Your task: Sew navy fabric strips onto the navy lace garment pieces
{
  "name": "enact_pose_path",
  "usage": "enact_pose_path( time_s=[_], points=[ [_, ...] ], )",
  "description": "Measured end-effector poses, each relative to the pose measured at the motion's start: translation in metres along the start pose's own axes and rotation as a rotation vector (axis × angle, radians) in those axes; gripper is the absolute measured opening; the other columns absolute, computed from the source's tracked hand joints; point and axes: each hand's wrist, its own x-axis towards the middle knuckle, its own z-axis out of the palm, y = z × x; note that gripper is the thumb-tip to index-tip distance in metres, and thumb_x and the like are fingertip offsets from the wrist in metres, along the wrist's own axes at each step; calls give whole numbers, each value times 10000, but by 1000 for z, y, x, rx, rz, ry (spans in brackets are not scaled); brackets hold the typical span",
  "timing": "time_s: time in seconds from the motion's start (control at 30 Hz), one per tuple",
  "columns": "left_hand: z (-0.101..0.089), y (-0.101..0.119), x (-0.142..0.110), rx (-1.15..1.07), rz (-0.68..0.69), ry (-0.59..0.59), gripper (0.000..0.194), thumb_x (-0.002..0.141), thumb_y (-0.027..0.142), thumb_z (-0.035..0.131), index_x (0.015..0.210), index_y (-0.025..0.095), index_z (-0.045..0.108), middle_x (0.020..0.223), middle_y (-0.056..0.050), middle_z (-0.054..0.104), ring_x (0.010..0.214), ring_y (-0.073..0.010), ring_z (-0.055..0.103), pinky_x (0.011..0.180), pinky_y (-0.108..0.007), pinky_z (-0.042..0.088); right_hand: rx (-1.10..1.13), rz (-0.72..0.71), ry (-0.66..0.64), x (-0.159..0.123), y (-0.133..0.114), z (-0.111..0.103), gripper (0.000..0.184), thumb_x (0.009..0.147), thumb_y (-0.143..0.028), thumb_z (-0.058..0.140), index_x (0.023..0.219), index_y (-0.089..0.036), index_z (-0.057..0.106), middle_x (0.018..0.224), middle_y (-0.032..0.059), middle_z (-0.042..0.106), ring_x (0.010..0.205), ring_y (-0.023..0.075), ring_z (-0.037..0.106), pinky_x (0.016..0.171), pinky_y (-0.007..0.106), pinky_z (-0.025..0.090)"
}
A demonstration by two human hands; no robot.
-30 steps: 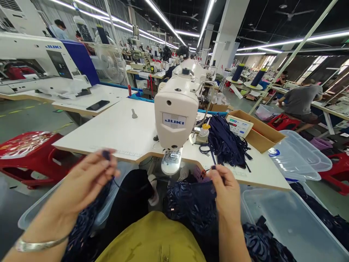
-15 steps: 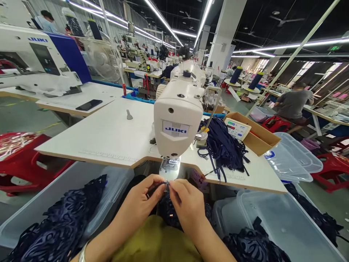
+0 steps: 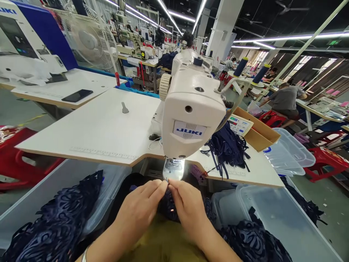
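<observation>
My left hand (image 3: 136, 211) and my right hand (image 3: 188, 207) meet fingertip to fingertip just under the lit needle area of the white JUKI sewing machine (image 3: 191, 112). Both pinch the top of a navy lace piece (image 3: 167, 207) that hangs down over my lap. What sits right between the fingertips is too small to make out. A heap of navy straps (image 3: 227, 147) lies on the white table (image 3: 103, 127) to the right of the machine.
A clear bin with navy lace (image 3: 58, 222) stands at my lower left, another clear bin (image 3: 275, 222) with lace at my lower right. A cardboard box with a control panel (image 3: 240, 125), stacked bin lids (image 3: 289, 151), red stools, a fan and other seated workers lie beyond.
A second ago my hands were apart, each pinching fabric. They came together under the machine head and stay there; the view has moved closer to the machine.
</observation>
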Motion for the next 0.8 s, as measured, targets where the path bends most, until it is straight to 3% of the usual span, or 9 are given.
enact_pose_path(
  time_s=[0.13,0.23,0.33,0.47,0.53,0.7,0.8],
  points=[
    [4,-4,-9,19,-13,-67,243,949,162,396,1151,152,530,771,-1,624,642,-108,580,559,-214,435,85,126,-190,1,0,-14,381,977,-174,386,1345,-232,466,1061,32,705,908,145,681,805,238,541],
    [6,-4,-8,3,-32,-58,211,955,207,411,1124,190,537,701,29,597,580,-95,552,515,-206,393,69,149,-327,2,0,-25,360,971,-165,399,1291,-277,521,1097,15,670,941,140,659,823,230,526],
    [7,-2,-4,-40,-57,-51,208,966,238,400,1127,213,529,723,32,621,610,-92,583,557,-199,416,52,149,-246,2,3,-26,246,964,-186,437,1107,-263,622,1084,23,652,946,142,643,834,231,506],
    [12,2,-5,-98,-117,-58,228,962,264,443,1172,199,502,777,20,665,650,-94,626,611,-201,436,98,253,19,3,7,-14,156,949,-195,448,991,-219,596,983,49,614,910,153,607,767,255,505],
    [14,2,-9,-117,-125,-71,253,960,270,452,1200,201,495,755,31,667,610,-87,619,592,-201,426,143,283,63,3,8,-8,140,947,-187,436,977,-210,571,965,50,593,907,155,587,750,261,504],
    [9,-5,-13,-120,-121,-109,197,954,304,459,1106,240,567,699,48,657,580,-103,614,565,-220,403,177,225,-65,4,8,-13,217,956,-171,399,1133,-212,516,1075,68,543,935,148,563,849,292,492],
    [-2,-9,-6,-277,-218,-255,176,940,346,468,957,252,616,739,48,683,615,-111,637,547,-219,390,65,116,-268,2,5,-24,242,964,-226,449,1193,-235,527,1105,70,539,902,149,569,823,273,497]
  ],
)
